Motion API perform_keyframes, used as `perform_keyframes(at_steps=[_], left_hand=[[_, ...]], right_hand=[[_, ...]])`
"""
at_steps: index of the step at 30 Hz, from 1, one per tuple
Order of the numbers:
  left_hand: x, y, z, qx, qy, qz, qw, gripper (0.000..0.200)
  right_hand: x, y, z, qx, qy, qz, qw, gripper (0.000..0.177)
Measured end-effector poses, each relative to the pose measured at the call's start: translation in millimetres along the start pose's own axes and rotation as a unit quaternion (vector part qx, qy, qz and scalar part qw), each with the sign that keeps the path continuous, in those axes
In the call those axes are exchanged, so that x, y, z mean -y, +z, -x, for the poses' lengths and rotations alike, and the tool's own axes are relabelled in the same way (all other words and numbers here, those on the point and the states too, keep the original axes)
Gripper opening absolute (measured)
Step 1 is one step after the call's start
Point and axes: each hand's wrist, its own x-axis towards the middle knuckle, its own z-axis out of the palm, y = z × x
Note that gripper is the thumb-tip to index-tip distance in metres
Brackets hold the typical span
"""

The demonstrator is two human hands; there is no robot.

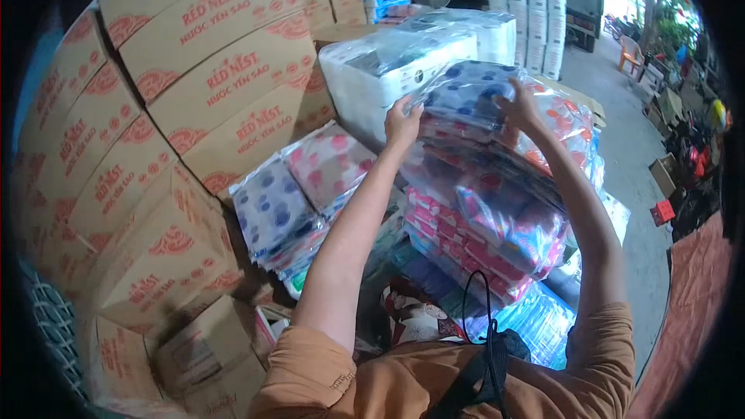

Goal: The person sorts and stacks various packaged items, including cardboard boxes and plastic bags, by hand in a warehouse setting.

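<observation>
Daylight pours in from the open street at the upper right, blown out to near white there — the stacked goods nearer the camera sit in softer, dimmer light. Glare streaks the plastic wrapping (434,43). The fisheye lens bends the cartons (217,85) and blackens the corners; fine print looks slightly soft, perhaps from motion.
</observation>
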Motion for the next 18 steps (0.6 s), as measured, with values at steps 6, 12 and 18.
perform_keyframes(at_steps=[6,12,18], left_hand=[[54.6,-34.6,15.6,-0.014,0.025,0.068,0.997,0.034],[76.9,-111.6,70.5,0.019,-0.048,0.133,0.99,0.024],[121.1,-203.0,110.5,-0.059,0.013,-0.277,0.959,0.038]], right_hand=[[73.2,0.9,51.9,-0.111,-0.14,-0.086,0.98,0.039],[138.0,95.7,112.5,0.021,-0.327,-0.102,0.939,0.036],[186.7,225.6,163.0,0.279,-0.338,-0.105,0.893,0.033]])
